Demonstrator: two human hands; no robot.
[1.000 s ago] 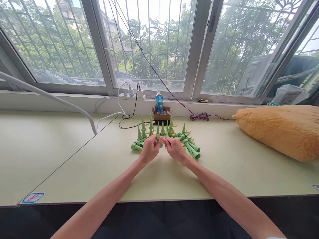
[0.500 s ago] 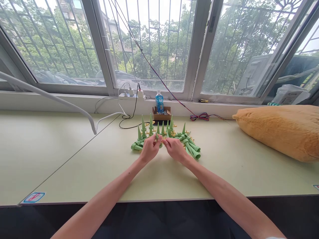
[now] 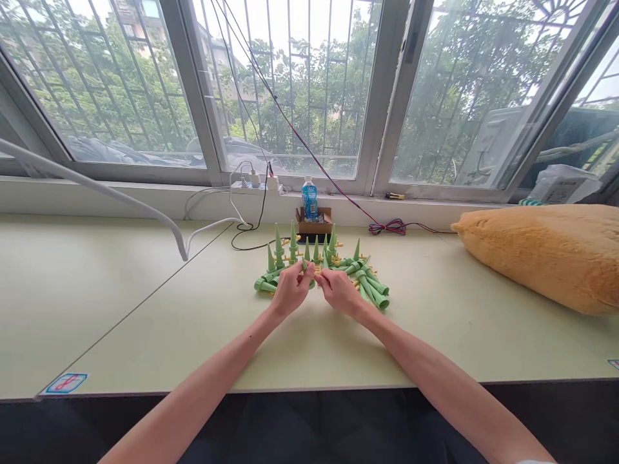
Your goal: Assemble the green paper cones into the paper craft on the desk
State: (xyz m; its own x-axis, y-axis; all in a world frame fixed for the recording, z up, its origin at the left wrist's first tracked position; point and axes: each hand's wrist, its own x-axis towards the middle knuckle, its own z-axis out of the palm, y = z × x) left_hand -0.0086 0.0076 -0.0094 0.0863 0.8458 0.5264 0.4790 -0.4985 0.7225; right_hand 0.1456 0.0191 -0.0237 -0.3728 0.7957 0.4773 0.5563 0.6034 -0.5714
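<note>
My left hand [image 3: 290,290] is closed round a green plastic watering spike [image 3: 304,264], whose tip pokes up past the fingers. Close beside it, my right hand [image 3: 339,289] is pinched at the small yellow valve on that spike; the fingertips hide most of it. Behind both hands, several more green spikes stand point up, some with yellow valves, such as the tall spike [image 3: 293,240]. Others lie on their sides: a spike [image 3: 265,284] beside my left hand, and a heap with a wide-mouthed spike [image 3: 380,299] beside my right hand.
At the back are a small cardboard box [image 3: 314,227], a blue-liquid bottle [image 3: 309,196] and a power strip [image 3: 249,187]. A coiled cable [image 3: 389,226] lies right of them. An orange plush cushion [image 3: 541,254] fills the right side; a white bent arm [image 3: 140,209] crosses the left.
</note>
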